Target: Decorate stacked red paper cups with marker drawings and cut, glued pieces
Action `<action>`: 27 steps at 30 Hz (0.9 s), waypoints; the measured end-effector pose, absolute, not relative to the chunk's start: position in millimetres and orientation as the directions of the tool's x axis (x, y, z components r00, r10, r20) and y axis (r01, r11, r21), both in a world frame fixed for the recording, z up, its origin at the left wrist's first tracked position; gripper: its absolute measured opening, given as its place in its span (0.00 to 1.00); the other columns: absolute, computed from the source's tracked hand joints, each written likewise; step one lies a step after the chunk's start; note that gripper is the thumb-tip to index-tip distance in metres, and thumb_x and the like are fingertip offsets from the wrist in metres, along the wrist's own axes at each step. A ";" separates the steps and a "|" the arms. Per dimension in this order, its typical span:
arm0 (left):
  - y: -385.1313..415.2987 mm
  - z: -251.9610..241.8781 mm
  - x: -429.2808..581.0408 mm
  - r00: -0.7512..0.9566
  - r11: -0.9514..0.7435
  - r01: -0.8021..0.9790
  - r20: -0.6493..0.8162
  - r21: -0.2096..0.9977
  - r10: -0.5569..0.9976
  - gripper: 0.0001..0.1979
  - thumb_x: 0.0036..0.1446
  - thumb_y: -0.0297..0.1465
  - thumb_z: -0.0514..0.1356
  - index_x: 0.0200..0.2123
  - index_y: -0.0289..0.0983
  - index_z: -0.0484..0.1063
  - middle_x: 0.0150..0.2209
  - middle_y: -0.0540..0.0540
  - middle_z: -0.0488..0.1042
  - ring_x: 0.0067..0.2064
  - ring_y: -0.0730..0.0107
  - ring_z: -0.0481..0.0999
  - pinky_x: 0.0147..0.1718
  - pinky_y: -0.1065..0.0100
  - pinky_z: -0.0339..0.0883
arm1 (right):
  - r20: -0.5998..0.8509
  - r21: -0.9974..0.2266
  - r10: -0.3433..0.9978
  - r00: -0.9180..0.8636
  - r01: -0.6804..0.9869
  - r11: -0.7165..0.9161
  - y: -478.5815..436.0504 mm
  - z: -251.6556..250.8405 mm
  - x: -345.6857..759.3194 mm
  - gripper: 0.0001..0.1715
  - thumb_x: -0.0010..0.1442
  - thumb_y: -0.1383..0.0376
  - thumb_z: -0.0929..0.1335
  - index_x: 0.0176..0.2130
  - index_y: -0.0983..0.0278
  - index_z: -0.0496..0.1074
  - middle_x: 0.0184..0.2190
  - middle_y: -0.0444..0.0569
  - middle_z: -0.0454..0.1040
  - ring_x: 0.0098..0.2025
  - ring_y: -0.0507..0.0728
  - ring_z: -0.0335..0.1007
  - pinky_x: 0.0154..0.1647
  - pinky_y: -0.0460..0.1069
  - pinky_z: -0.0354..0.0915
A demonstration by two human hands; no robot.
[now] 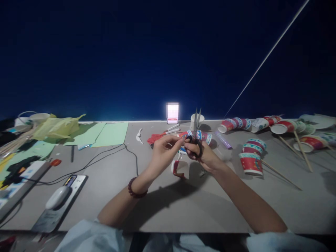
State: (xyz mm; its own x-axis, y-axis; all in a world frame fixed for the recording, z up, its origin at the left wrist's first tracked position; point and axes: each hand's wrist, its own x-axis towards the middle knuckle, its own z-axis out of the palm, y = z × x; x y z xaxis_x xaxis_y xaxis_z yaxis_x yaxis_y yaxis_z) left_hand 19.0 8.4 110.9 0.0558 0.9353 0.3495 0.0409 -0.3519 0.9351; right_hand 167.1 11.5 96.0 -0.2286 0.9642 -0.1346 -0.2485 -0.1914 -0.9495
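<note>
My right hand [208, 156] grips a pair of black-handled scissors [196, 124]; the blades point up and stand slightly apart. Close beside the handles is my left hand [166, 149], with thumb and forefinger pinched together; what they hold, if anything, is too small to make out. A cut piece of paper cup [180, 169], white with red, lies on the table just below the hands. Behind the hands lie patterned paper cups [206, 137], partly hidden by the fingers and scissors. Red scraps [154, 138] are beyond my left hand.
A lit phone [172, 113] stands against the blue wall, near a white cup [197, 121]. Stacked paper cups on sticks [251, 163] lie at right. Green paper [110, 134], a black cable [105, 154], a power strip [25, 185] and a phone with a white case on it [70, 204] are at left.
</note>
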 end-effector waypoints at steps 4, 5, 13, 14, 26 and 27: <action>10.5 107.1 15.9 0.070 -0.389 0.165 0.383 0.906 0.921 0.10 0.52 0.35 0.63 0.24 0.36 0.75 0.22 0.49 0.73 0.22 0.77 0.68 0.20 0.74 0.61 | 0.005 -0.991 0.994 -0.108 -0.136 -0.010 12.9 93.1 166.8 0.17 0.43 0.56 0.74 0.26 0.64 0.67 0.18 0.39 0.63 0.21 0.48 0.54 0.21 0.46 0.51; 11.5 105.3 15.2 0.076 -0.410 0.211 0.403 0.887 0.912 0.10 0.53 0.35 0.63 0.24 0.36 0.75 0.21 0.48 0.73 0.22 0.76 0.68 0.20 0.74 0.61 | 0.059 -0.996 0.996 -0.068 -0.077 0.054 13.3 91.4 166.9 0.16 0.44 0.57 0.74 0.26 0.64 0.67 0.19 0.40 0.64 0.22 0.49 0.56 0.23 0.46 0.54; 22.6 94.4 14.2 0.142 -0.283 0.141 0.264 0.949 0.954 0.13 0.54 0.37 0.60 0.22 0.35 0.72 0.18 0.51 0.68 0.19 0.79 0.64 0.17 0.75 0.57 | 0.203 -0.971 0.979 0.013 0.135 0.199 13.0 88.1 170.1 0.11 0.48 0.58 0.71 0.27 0.64 0.70 0.20 0.44 0.69 0.23 0.52 0.63 0.25 0.48 0.60; 23.6 93.9 14.3 0.156 -0.249 0.110 0.231 0.962 0.960 0.14 0.54 0.38 0.61 0.22 0.35 0.71 0.18 0.52 0.67 0.18 0.79 0.63 0.17 0.75 0.57 | 0.202 -0.971 0.979 0.018 0.131 0.198 13.1 89.9 170.6 0.12 0.48 0.58 0.71 0.27 0.64 0.70 0.20 0.44 0.69 0.23 0.52 0.63 0.25 0.48 0.60; 24.2 98.8 13.6 0.160 -0.073 -0.057 0.081 0.996 0.984 0.16 0.49 0.40 0.64 0.19 0.35 0.68 0.17 0.53 0.64 0.18 0.81 0.62 0.18 0.75 0.56 | 0.154 -0.984 0.988 -0.012 -0.087 0.153 23.8 92.3 180.9 0.13 0.47 0.60 0.73 0.34 0.63 0.74 0.24 0.43 0.71 0.21 0.48 0.59 0.22 0.45 0.58; 24.3 99.1 13.1 0.203 -0.023 -0.099 0.042 0.995 0.978 0.16 0.49 0.40 0.64 0.19 0.35 0.68 0.17 0.53 0.63 0.18 0.81 0.61 0.18 0.75 0.56 | 0.138 -0.985 0.989 -0.057 -0.117 0.131 23.9 92.1 181.1 0.15 0.46 0.60 0.73 0.36 0.63 0.74 0.26 0.43 0.72 0.22 0.48 0.59 0.21 0.45 0.58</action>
